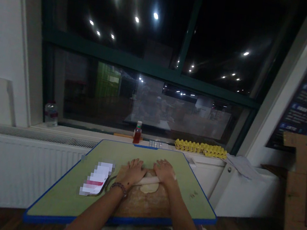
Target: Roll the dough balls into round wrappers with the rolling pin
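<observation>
One left hand (135, 171), one right hand (164, 171), grip wide atop rolling pin (145, 181), dough (149, 188) well inside board (142, 207) edges

Rolling pin (147, 181) — pale, lying near-horizontal, right side slightly higher, ends covered, lower centre of frame. Dough (149, 188) — pale, flattened, roundish piece, just below pin, top edge meeting it.

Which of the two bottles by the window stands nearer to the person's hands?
The white-capped red bottle, just beyond the far edge of the green table; the clear bottle stands farther off, at the left.
</observation>
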`<state>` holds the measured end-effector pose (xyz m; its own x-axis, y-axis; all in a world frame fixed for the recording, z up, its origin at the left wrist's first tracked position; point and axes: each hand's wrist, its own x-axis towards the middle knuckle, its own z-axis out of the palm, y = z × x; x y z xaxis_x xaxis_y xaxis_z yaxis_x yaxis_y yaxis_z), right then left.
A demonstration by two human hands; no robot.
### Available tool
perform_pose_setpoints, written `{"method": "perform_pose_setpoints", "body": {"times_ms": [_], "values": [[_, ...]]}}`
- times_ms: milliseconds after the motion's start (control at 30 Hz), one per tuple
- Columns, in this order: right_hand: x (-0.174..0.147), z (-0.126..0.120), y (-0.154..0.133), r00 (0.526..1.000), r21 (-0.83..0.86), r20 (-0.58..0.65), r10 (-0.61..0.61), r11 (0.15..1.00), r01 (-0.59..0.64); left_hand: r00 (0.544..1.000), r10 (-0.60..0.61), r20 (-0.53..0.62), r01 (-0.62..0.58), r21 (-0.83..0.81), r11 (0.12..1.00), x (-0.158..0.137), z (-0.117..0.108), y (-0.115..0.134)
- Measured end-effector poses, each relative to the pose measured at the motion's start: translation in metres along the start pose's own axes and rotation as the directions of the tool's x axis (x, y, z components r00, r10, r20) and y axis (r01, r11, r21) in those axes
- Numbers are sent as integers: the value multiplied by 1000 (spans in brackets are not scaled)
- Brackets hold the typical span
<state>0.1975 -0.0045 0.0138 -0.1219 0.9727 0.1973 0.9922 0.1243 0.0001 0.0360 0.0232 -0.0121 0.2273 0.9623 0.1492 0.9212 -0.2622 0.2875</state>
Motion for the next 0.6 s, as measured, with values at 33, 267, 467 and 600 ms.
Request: {"method": "perform_pose_setpoints", "body": {"times_ms": [33,267,467,600], "values": [[1,0,-1,999,-4,-18,45,999,-45,1000,5,-6,-5,3,1000,2,0,-1],[9,7,1,982,4,-40,185,983,-185,994,35,-108,-31,36,999,12,-1,-3],[26,10,1,970,29,-40,240,971,-239,937,197,-288,-165,130,978,18,-2,-5],[31,11,2,966,20,-7,257,966,-257,935,210,-286,-176,140,974,22,-5,-5]]}}
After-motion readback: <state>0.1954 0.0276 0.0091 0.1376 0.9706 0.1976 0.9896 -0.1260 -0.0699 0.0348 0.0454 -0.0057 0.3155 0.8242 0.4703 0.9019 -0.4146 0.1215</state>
